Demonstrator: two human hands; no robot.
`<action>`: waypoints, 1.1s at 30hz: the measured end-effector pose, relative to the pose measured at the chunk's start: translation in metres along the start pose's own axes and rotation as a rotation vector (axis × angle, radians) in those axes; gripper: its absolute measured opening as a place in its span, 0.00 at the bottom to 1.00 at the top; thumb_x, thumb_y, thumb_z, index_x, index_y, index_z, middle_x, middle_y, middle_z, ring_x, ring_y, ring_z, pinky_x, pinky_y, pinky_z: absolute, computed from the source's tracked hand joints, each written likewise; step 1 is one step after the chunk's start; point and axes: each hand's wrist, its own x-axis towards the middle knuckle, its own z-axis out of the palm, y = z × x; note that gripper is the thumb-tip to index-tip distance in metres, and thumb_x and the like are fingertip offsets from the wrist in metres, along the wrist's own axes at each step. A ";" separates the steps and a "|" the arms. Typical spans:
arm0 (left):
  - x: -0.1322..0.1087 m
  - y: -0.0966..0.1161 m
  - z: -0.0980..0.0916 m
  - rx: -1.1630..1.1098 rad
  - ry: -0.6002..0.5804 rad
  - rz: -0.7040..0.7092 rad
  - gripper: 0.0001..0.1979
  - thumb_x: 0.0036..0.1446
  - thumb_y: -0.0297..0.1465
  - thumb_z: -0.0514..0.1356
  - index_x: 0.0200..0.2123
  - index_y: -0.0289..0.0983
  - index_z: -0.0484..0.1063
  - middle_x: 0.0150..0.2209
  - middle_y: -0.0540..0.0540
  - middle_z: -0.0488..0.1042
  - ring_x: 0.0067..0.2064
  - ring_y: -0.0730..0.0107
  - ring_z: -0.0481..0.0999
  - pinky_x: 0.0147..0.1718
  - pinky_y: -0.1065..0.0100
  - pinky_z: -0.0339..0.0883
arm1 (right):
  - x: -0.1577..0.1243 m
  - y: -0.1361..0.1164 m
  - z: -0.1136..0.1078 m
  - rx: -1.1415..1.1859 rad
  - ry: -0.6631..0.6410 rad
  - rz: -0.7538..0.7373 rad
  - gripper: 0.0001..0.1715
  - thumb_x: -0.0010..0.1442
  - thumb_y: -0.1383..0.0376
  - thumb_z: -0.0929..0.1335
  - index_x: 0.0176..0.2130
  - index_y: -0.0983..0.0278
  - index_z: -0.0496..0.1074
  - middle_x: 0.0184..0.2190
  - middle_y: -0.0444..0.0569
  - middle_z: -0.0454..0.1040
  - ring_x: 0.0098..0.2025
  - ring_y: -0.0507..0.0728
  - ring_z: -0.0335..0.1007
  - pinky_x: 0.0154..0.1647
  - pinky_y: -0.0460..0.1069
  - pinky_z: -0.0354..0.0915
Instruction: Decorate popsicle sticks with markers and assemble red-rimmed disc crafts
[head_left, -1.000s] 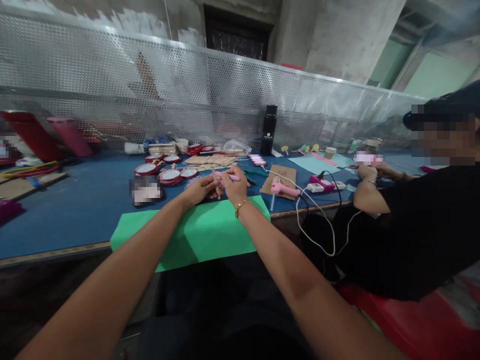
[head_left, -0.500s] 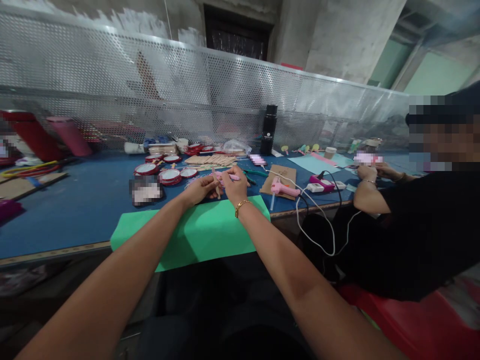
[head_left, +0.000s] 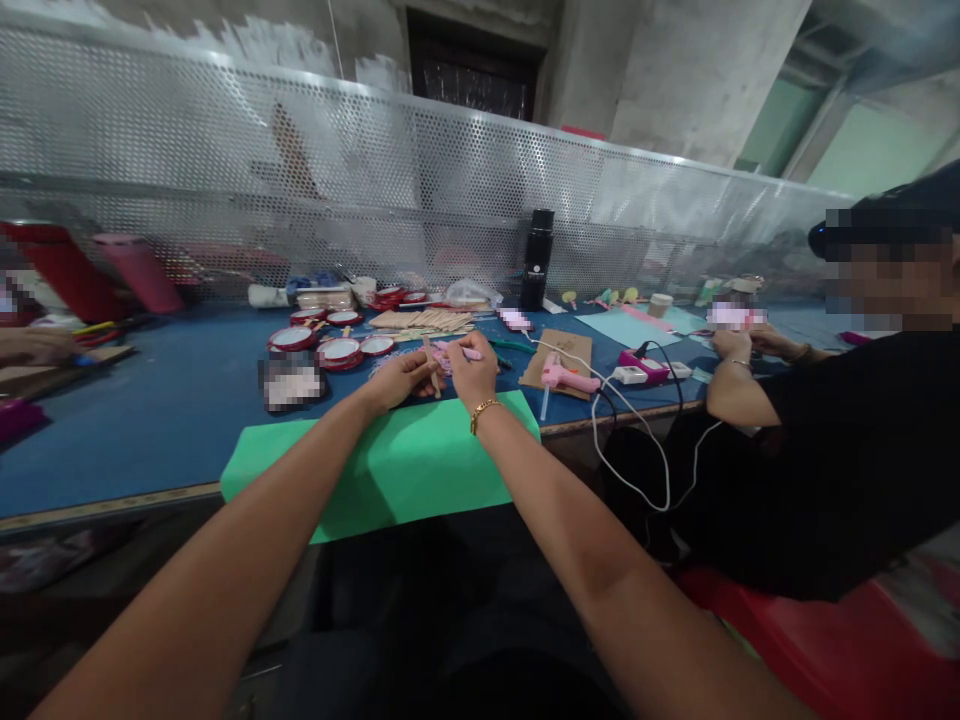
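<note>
My left hand (head_left: pixel 399 381) is closed on a flat wooden craft stick (head_left: pixel 432 366), held upright over the near part of the table. Just to its right, my right hand (head_left: pixel 474 372) grips a pink pen-like tool (head_left: pixel 470 353), whose tip end points toward the stick. Whether the tip touches the wood is too small to tell. Pale pink and white shreds (head_left: pixel 403 360) lie behind my left fingers. Beneath my wrists a green sheet (head_left: pixel 420 460) hangs over the table's front edge.
Several small red-rimmed drums (head_left: pixel 340 352) and a heap of craft sticks (head_left: pixel 420 319) lie behind my hands. A pink glue gun (head_left: pixel 570 376) rests on cardboard (head_left: pixel 583 347), with loose cables nearby. A black bottle (head_left: pixel 535 262) stands at the back. A co-worker (head_left: pixel 862 450) sits at right.
My right hand has shifted slightly to the right, away from the stick. Another person's hand has come into view at the far left. My left hand holds the stick as before.
</note>
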 end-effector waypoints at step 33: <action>0.002 -0.001 0.000 -0.003 -0.006 0.004 0.25 0.49 0.55 0.67 0.29 0.37 0.73 0.24 0.50 0.77 0.22 0.73 0.71 0.22 0.71 0.65 | 0.000 0.000 0.001 0.037 -0.001 -0.014 0.09 0.58 0.61 0.65 0.26 0.59 0.65 0.26 0.41 0.72 0.32 0.54 0.69 0.39 0.49 0.65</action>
